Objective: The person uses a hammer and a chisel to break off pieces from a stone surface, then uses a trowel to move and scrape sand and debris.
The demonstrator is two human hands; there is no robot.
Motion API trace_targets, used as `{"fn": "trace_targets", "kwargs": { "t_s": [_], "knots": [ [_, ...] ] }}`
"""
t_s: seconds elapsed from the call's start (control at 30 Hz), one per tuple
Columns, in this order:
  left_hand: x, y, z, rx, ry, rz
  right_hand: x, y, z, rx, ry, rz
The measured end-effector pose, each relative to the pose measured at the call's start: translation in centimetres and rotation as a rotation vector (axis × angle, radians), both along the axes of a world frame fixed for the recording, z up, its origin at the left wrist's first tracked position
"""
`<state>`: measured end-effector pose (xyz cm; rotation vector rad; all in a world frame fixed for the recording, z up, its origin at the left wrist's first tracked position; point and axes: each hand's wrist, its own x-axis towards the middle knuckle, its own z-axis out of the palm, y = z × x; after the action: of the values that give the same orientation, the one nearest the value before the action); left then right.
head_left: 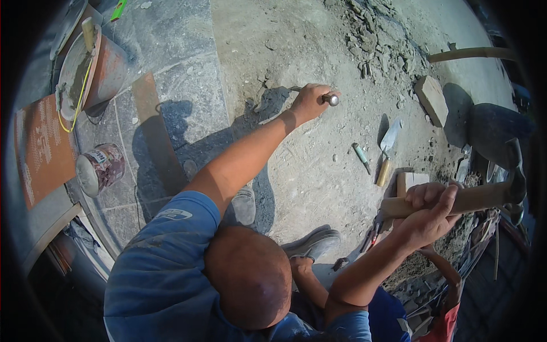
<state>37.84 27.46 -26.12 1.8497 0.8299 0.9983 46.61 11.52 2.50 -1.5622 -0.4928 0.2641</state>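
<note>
My left hand [310, 104] is closed around a metal chisel [331, 100], its round struck end facing up. The chisel's other end comes out beyond my fingers, low over the dusty mortar ground [296, 148]. Off to the right, my right hand [430, 214] grips a hammer [478, 199] by its thick wooden handle. The dark hammer head points away to the right, well apart from the chisel. Between my hands lie a pointing trowel [391, 138] with a wooden handle and a short green-handled tool [360, 157].
Grey tiles [188, 91] cover the left, with a brown strip [156, 131] on them. A mortar bucket [108, 65] and a stained paint tub [101, 169] stand there. Rubble [376, 43] lies far ahead, and a stone block [431, 101] at right. Another person's arm [444, 268] shows lower right.
</note>
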Motion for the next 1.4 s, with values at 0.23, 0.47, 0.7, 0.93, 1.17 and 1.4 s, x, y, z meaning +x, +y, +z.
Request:
{"fn": "trace_targets", "kwargs": {
  "t_s": [0.23, 0.47, 0.7, 0.93, 1.17, 1.4],
  "knots": [
    [1.0, -0.9, -0.5, 0.110, 0.045, -0.024, -2.9, 0.3, -6.8, 0.371, -0.071, -0.025],
    [0.8, -1.2, -0.4, 0.118, 0.171, -0.036, -1.7, -2.0, -7.9, -0.429, 0.289, 0.261],
    [1.1, -1.0, 0.3, 0.151, 0.030, -0.018, 3.6, 1.4, 5.5, 0.528, -0.339, -0.094],
    [1.1, -0.6, -1.1, 0.155, 0.038, 0.007, -4.0, -4.5, -16.9, -0.672, 0.419, 0.329],
    [1.6, -1.2, -0.7, 0.139, 0.023, -0.026, 5.0, 1.4, 5.6, 0.234, -0.221, -0.107],
    [1.5, -1.2, -1.3, 0.188, 0.030, -0.019, -5.2, -3.1, -18.3, -0.581, 0.093, 0.442]
  ]
}}
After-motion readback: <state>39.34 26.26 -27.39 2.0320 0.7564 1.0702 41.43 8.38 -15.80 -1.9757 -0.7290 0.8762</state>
